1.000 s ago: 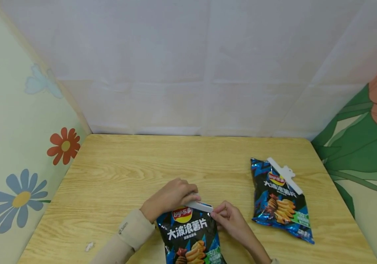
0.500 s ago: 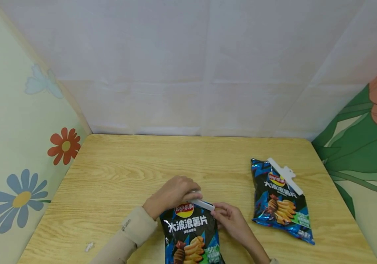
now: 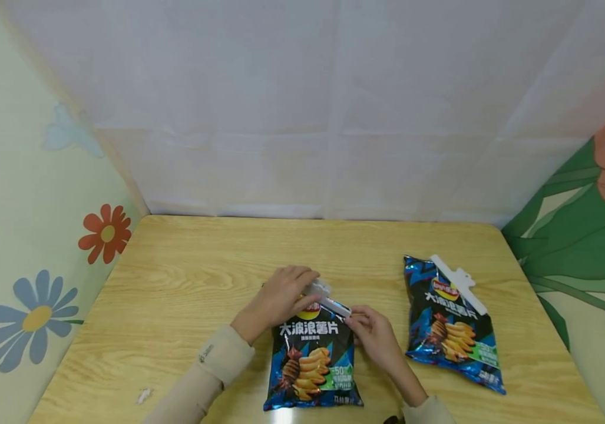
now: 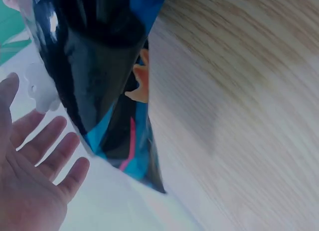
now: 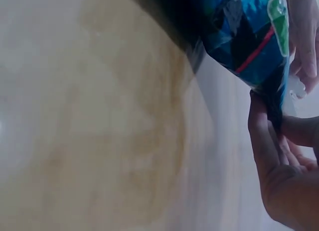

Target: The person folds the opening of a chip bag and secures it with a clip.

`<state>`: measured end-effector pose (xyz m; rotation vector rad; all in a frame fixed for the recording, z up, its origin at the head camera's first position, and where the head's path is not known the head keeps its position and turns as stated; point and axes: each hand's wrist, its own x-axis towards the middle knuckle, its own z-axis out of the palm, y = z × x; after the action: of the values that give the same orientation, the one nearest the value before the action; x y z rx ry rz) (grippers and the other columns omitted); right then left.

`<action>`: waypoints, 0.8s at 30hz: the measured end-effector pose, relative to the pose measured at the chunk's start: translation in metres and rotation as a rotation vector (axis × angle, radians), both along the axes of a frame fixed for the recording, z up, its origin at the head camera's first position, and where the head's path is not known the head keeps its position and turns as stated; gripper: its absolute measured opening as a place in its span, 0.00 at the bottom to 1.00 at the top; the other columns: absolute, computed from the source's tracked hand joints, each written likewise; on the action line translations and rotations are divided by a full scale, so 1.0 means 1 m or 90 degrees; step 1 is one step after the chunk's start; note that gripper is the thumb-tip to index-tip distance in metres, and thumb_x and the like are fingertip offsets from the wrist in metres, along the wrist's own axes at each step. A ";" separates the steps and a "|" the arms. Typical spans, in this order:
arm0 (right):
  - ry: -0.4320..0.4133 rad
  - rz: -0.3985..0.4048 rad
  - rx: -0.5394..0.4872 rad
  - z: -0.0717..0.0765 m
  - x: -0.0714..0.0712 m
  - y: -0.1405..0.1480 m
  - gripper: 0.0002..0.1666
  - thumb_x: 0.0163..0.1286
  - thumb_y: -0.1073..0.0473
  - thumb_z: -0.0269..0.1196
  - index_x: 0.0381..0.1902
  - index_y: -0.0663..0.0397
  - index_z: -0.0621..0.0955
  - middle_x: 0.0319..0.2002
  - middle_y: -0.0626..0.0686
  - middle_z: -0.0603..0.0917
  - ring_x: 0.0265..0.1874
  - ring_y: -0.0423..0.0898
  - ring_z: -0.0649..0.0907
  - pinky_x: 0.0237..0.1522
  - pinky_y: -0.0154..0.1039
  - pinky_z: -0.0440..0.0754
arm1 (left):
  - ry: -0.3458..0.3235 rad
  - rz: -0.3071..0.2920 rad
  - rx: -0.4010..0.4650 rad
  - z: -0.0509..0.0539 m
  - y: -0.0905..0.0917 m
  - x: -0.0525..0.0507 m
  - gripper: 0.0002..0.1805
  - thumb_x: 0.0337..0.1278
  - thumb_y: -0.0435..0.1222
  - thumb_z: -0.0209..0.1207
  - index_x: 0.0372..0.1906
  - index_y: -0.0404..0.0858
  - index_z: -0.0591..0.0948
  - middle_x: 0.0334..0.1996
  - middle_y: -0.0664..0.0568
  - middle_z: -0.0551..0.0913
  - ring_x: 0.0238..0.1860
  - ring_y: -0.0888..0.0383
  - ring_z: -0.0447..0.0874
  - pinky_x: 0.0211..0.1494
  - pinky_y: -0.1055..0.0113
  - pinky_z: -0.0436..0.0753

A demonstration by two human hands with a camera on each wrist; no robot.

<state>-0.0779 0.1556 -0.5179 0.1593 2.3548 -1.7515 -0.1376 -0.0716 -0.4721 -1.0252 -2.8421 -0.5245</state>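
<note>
A black and blue chip bag [image 3: 310,377] hangs between both hands, print side up; its lower end shows in the head view. A white bag clip [image 3: 336,307] lies across its top edge. My left hand [image 3: 278,297] is at the clip's left part. In the left wrist view the left fingers [image 4: 60,151] are spread and fairly straight, with a fingertip close to or touching the clip's handle [image 4: 44,89]. My right hand [image 3: 375,337] pinches the bag's upper right corner beside the clip's end; the right wrist view shows thumb and fingers [image 5: 263,136] on that corner.
To the right, a second chip bag [image 3: 453,330] lies on the wooden table [image 3: 201,253] with a white clip [image 3: 458,282] on its top. A white sheet [image 3: 275,118] stands behind the table. A small pale mark [image 3: 144,396] is on the table at the front left.
Both hands have moved away from the person with the bag and clip, so the bag's bottom edge now shows. The clip's handle has become visible beside the left hand.
</note>
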 end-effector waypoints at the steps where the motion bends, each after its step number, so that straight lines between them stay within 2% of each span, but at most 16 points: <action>1: 0.005 -0.010 0.004 -0.001 -0.003 0.000 0.13 0.71 0.69 0.59 0.52 0.71 0.78 0.40 0.65 0.88 0.27 0.35 0.83 0.27 0.32 0.84 | 0.007 0.004 0.008 0.000 -0.001 -0.001 0.26 0.69 0.52 0.56 0.63 0.40 0.77 0.59 0.47 0.80 0.61 0.49 0.78 0.66 0.50 0.75; 4: 0.020 -0.029 0.015 -0.002 -0.013 0.001 0.13 0.71 0.71 0.59 0.51 0.72 0.78 0.39 0.66 0.87 0.23 0.34 0.80 0.25 0.31 0.81 | 0.026 0.019 0.016 -0.001 -0.003 -0.005 0.27 0.68 0.50 0.58 0.63 0.38 0.77 0.59 0.46 0.80 0.62 0.48 0.78 0.67 0.49 0.74; 10: 0.039 -0.032 0.063 0.000 -0.032 0.000 0.15 0.72 0.68 0.59 0.52 0.73 0.78 0.40 0.67 0.87 0.22 0.35 0.79 0.25 0.29 0.78 | 0.037 0.053 0.016 -0.003 -0.010 -0.011 0.27 0.69 0.50 0.56 0.64 0.37 0.76 0.60 0.44 0.80 0.63 0.46 0.77 0.68 0.48 0.73; 14: 0.039 -0.032 0.110 0.002 -0.043 0.000 0.16 0.72 0.66 0.59 0.53 0.73 0.78 0.41 0.67 0.87 0.26 0.37 0.81 0.27 0.28 0.78 | 0.030 0.068 0.022 -0.005 -0.014 -0.015 0.28 0.70 0.50 0.55 0.65 0.36 0.74 0.61 0.43 0.79 0.63 0.46 0.76 0.69 0.48 0.72; 18: 0.036 -0.037 0.138 0.002 -0.055 0.002 0.18 0.73 0.65 0.58 0.55 0.73 0.78 0.44 0.67 0.87 0.34 0.44 0.84 0.32 0.29 0.78 | 0.030 0.082 0.033 -0.006 -0.019 -0.018 0.28 0.70 0.48 0.57 0.66 0.35 0.73 0.61 0.43 0.78 0.64 0.45 0.75 0.69 0.47 0.72; 21: 0.032 -0.044 0.150 0.002 -0.062 0.003 0.18 0.74 0.64 0.58 0.56 0.72 0.78 0.46 0.68 0.87 0.41 0.50 0.85 0.38 0.33 0.79 | 0.029 0.094 0.041 -0.007 -0.022 -0.022 0.28 0.70 0.48 0.57 0.66 0.34 0.73 0.61 0.41 0.78 0.64 0.44 0.75 0.69 0.46 0.71; 24: 0.033 -0.047 0.162 0.001 -0.069 0.005 0.19 0.74 0.63 0.57 0.56 0.72 0.78 0.47 0.68 0.86 0.46 0.55 0.85 0.45 0.41 0.82 | 0.020 0.107 0.037 -0.008 -0.023 -0.025 0.29 0.70 0.49 0.56 0.66 0.35 0.73 0.63 0.41 0.77 0.65 0.43 0.74 0.69 0.45 0.71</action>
<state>-0.1470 0.1604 -0.5165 0.2432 2.6352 -1.4955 -0.1625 -0.0948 -0.4802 -0.7692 -2.8338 -0.5652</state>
